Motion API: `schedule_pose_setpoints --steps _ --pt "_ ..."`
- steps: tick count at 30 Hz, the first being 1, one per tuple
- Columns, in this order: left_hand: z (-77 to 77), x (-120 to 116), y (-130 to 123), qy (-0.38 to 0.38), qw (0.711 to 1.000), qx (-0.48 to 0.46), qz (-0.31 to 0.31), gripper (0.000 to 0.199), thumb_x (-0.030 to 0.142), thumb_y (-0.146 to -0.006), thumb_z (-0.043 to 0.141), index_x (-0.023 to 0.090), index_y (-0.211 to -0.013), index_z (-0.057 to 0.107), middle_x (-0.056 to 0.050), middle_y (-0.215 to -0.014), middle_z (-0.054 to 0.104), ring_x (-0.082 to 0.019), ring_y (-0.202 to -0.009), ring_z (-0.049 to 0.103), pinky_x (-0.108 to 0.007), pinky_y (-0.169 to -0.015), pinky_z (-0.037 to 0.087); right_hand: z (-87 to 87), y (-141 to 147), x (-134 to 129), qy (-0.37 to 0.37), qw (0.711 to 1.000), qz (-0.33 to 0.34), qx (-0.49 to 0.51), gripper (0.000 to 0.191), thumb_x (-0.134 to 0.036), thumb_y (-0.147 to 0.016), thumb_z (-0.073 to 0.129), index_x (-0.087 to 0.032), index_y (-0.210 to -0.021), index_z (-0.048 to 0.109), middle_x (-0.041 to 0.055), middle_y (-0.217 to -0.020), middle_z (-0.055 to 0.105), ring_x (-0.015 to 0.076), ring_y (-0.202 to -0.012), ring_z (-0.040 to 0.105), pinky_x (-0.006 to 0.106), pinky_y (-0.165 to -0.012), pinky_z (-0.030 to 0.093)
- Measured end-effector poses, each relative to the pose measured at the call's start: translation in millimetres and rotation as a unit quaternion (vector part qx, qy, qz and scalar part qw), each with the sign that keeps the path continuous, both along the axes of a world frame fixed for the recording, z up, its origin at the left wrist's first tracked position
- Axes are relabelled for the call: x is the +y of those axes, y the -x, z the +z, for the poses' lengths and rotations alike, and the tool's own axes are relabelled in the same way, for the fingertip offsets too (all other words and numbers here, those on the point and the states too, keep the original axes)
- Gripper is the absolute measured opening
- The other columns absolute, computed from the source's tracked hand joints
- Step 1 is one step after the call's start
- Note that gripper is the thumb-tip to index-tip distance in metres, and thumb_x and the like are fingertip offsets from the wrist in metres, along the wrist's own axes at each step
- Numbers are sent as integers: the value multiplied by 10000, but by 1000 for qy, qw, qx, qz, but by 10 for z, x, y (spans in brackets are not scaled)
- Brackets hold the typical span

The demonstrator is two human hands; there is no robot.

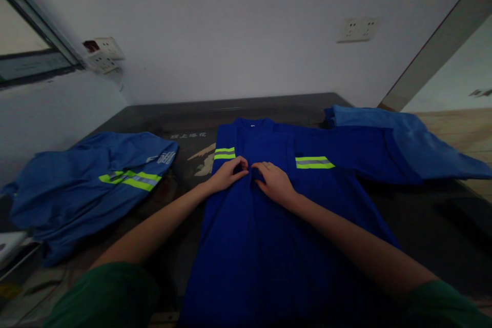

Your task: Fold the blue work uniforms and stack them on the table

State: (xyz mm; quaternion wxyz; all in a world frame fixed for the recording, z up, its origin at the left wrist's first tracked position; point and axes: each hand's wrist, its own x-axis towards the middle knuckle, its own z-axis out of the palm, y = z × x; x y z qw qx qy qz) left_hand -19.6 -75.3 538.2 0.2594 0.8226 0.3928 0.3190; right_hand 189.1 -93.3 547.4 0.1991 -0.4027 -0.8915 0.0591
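A dark blue work jacket [269, 225] with yellow-and-silver reflective bands lies spread in front of me, its collar pointing to the wall. One sleeve stretches out to the right; no sleeve shows on the left side. My left hand [230, 171] pinches the cloth at the middle of the front, just below chest height. Close beside it, my right hand [272, 179] has thumb and fingers curled on the other side of the same front line, where the cloth is lifted a little. The fingertips of both hands nearly meet.
On the left lies a crumpled blue garment [88, 184] with a reflective band. Lighter blue folded cloth [400, 138] rests at the right, partly under the sleeve. The dark table [154, 118] backs onto a wall with sockets [357, 29]. A white object [11, 246] sits at the left edge.
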Motion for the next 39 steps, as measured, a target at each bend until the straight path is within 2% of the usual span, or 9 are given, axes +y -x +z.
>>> schedule_pose_setpoints --steps 2,7,13,18,23,26,30,34,39 --pt "-15 -9 3 3 1000 -20 11 173 296 -868 592 173 -973 533 -38 -926 601 -165 -854 562 -297 -786 445 -8 73 30 14 1000 -6 20 306 -151 -857 547 -169 -1163 559 92 -1065 636 215 -1009 558 327 -855 424" --pt "-19 -13 40 10 1000 -26 -9 165 312 -889 564 169 -971 559 -51 -954 612 -174 -892 574 -320 -836 449 4 234 130 50 997 -39 47 143 -119 -848 522 -201 -931 604 43 -920 672 189 -872 603 285 -743 408" --pt "-14 2 78 12 999 -10 -42 211 321 -880 598 170 -1027 613 -70 -1033 652 -189 -979 602 -336 -896 453 10 179 151 61 997 -38 39 93 -133 -852 525 -203 -830 583 20 -800 646 164 -752 582 263 -651 352" --pt "-36 25 78 3 999 -7 -38 209 343 -878 605 159 -971 637 -69 -984 667 -187 -937 616 -331 -872 465 -20 138 106 35 999 -21 34 55 -152 -842 536 -193 -855 571 28 -822 626 172 -797 563 261 -664 346" --pt "-56 24 77 -5 999 -10 -34 223 354 -877 608 164 -992 632 -71 -1005 666 -188 -956 610 -335 -883 459 -13 217 121 27 998 -50 21 77 -156 -865 501 -191 -827 557 28 -789 614 169 -749 550 271 -644 338" --pt "-69 21 72 -17 999 -9 -37 213 360 -881 605 161 -953 627 -65 -967 661 -184 -928 609 -323 -861 462 -14 224 114 17 999 -39 2 96 -159 -878 497 -191 -836 578 38 -799 617 178 -760 542 280 -661 350" --pt "-74 23 43 -30 998 16 -51 197 357 -904 567 166 -896 618 -53 -934 642 -176 -907 598 -310 -851 458 -40 73 -3 12 1000 11 -11 107 -179 -875 547 -171 -940 631 81 -948 630 212 -892 535 313 -765 394" --pt "-47 21 -5 -15 998 38 -45 196 341 -931 514 175 -890 610 -52 -949 629 -175 -919 587 -313 -868 452 -67 -144 -139 -5 999 35 -21 225 -179 -868 583 -172 -1085 643 102 -1067 622 237 -971 523 351 -807 402" --pt "-32 20 -25 -22 997 67 -37 199 344 -941 484 185 -895 593 -42 -918 621 -185 -919 563 -333 -877 430 -45 -181 -142 -28 998 37 -50 205 -110 -899 500 -180 -944 687 87 -926 641 211 -846 525 334 -742 370"
